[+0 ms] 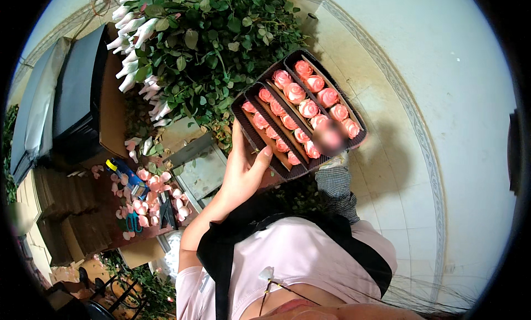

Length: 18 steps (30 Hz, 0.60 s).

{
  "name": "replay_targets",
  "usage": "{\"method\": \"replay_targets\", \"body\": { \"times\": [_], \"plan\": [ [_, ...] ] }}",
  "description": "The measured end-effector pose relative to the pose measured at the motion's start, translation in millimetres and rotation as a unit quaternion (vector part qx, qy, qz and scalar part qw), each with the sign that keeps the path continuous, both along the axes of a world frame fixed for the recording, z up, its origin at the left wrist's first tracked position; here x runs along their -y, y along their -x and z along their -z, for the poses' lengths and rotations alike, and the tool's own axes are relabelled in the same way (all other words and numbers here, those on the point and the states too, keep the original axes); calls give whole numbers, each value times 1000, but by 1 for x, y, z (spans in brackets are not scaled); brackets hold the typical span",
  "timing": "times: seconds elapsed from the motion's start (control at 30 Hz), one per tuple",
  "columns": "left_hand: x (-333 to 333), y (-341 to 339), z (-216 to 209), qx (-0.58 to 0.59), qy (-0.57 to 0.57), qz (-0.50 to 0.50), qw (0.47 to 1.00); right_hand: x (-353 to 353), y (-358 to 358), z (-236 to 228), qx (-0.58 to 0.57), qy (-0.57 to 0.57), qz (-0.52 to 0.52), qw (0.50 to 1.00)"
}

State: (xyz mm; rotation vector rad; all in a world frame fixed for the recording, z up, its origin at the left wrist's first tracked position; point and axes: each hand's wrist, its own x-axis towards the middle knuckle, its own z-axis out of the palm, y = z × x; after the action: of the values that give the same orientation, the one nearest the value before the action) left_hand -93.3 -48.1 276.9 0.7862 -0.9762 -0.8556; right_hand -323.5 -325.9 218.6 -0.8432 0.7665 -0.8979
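Held in front of me is a dark, shallow box (308, 167), tilted and split by dividers into several long compartments. Pink roses (295, 93) fill these in rows, heads up. My left hand (243, 173) is closed on the box's near left side, with the thumb over the rim and the other fingers mostly hidden along the side and beneath. A grey checked sleeve (336, 190) covers my right forearm, which reaches the box's near right side. My right hand (332, 140) is lost in a blurred patch over the roses there, so its fingers do not show.
Leafy rose stems (215, 49) with white-sleeved heads (131, 68) lie piled beyond the box. At left, loose petals (142, 208) surround a blue-and-yellow tool (126, 176), black shears (166, 210) and teal-handled scissors (133, 222). Black boxes (80, 90) and stacked cardboard (72, 209) stand farther left.
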Motion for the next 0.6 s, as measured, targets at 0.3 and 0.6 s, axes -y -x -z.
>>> {"method": "replay_targets", "body": {
  "times": [0.3,0.6],
  "plan": [
    [-12,-13,-1,3,62,51,997,-7,26,-3,-69,36,73,994],
    [-65,-66,94,38,-83,-176,980,-52,-7,-6,-153,54,-47,986]
  ]
}}
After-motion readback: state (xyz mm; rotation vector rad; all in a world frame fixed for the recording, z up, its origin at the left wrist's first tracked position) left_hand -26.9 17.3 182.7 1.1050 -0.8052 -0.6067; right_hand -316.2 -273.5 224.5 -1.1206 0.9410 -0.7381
